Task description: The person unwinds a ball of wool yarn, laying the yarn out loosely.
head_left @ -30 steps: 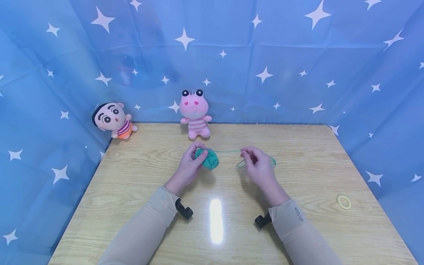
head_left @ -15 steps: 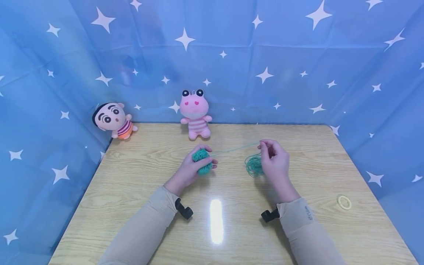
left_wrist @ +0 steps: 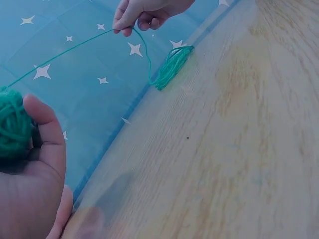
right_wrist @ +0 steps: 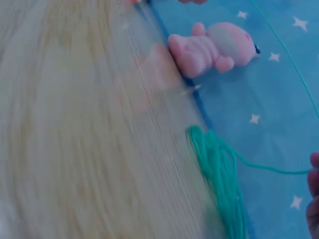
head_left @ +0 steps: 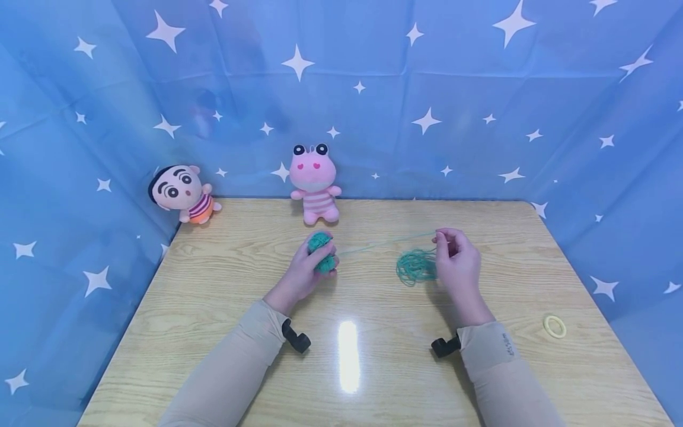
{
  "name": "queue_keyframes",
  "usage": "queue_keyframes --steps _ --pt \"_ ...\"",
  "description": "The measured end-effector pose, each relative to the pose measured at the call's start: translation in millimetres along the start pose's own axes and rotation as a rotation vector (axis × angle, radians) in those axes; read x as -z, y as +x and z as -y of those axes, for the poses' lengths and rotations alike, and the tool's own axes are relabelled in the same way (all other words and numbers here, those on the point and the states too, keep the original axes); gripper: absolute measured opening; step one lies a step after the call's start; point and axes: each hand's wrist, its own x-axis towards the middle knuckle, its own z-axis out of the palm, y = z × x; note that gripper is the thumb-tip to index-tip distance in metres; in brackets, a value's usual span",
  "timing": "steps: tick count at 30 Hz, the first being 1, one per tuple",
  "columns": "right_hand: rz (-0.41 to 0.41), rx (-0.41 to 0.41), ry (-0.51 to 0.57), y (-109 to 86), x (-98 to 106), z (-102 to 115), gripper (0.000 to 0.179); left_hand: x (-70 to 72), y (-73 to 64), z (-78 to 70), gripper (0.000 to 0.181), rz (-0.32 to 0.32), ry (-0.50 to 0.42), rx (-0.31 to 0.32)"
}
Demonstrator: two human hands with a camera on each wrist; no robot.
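Observation:
A ball of green yarn (head_left: 320,242) sits in my left hand (head_left: 305,271), with the thumb curled across its front. From the ball a single strand stretches over to my right hand (head_left: 460,258), which pinches it between thumb and fingertips. Beside that hand a loose pile of green yarn (head_left: 415,267) lies on the table, joined to the pinched strand. The left wrist view shows the yarn ball (left_wrist: 14,124) partly cut off at the edge. Only some fingertips (right_wrist: 314,184) of my right hand show in the right wrist view.
On the wooden table (head_left: 240,367), a pink plush toy (head_left: 316,184) stands at the back and a black-haired plush doll (head_left: 184,194) leans at the back left. A pale yellow ring (head_left: 554,326) lies at the right. A blue starred curtain (head_left: 373,136) surrounds the table.
My right hand has moved to the right, drawing out a longer strand. The loose pile, earlier mostly behind that hand, shows fully. My left hand has turned the yarn ball slightly.

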Motion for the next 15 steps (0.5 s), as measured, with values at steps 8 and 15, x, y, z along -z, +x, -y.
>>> queue_keyframes --steps 8,15 --pt "-0.016 -0.032 -0.059 2.7 11 -16 0.023 4.4 -0.6 1.5 0.015 0.034 -0.073 -0.065" --pt "0.008 -0.080 -0.146 7.5 23 -35 0.025 6.0 2.5 2.3 0.024 -0.007 -0.051 -0.074"
